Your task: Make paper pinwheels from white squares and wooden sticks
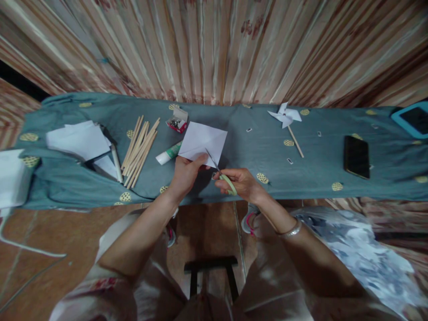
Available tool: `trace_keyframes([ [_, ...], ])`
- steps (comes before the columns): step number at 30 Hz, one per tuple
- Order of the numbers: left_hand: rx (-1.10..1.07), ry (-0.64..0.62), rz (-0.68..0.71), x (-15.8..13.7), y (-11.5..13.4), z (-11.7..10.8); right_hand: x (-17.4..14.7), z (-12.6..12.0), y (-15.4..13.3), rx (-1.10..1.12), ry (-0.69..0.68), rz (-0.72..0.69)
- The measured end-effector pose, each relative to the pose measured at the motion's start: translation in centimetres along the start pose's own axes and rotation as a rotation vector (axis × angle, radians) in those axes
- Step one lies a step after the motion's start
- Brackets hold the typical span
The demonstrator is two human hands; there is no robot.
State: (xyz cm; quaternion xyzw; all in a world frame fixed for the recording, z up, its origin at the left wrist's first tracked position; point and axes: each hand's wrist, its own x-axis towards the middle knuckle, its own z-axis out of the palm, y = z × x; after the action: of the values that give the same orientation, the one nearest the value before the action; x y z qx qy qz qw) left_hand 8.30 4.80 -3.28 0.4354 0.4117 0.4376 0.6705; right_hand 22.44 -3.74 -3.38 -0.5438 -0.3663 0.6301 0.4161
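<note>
A square of white paper [203,138] is held up over the cloth, with my left hand [187,171] closed on its lower left edge, thumb on top. My right hand [239,183] grips scissors [228,184] with pale green handles. Their blades lie at the paper's lower part, pointing up and left toward its middle. Faint crease lines show on the sheet. Just left of the paper, partly behind it, lies a glue stick [169,153] with a white cap and green label. Beyond it stands an opened small red box [177,120] of metal pins or tacks.
Wooden sticks [138,151] lie in a bundle at left, beside a pile of white paper sheets [78,140] and a white pen-like rod [116,162]. A paper pinwheel [285,116] on a stick, a black phone [356,157] and a blue-framed device [414,120] lie rightward. A curtain [214,53] hangs behind.
</note>
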Motion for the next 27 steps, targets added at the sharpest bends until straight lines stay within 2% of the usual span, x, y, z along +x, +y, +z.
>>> trace_keyframes([
  [12,-0.014,-0.001,-0.004,0.2,-0.1,-0.2,0.1,0.0,0.1,-0.001,0.006,0.017],
  [22,-0.012,0.114,0.035,1.3,0.7,-1.0,-0.7,-0.7,-1.0,-0.044,-0.041,0.084],
  [27,-0.011,0.124,0.041,1.5,0.9,-1.3,-1.1,-1.9,-1.6,-0.071,-0.027,0.067],
])
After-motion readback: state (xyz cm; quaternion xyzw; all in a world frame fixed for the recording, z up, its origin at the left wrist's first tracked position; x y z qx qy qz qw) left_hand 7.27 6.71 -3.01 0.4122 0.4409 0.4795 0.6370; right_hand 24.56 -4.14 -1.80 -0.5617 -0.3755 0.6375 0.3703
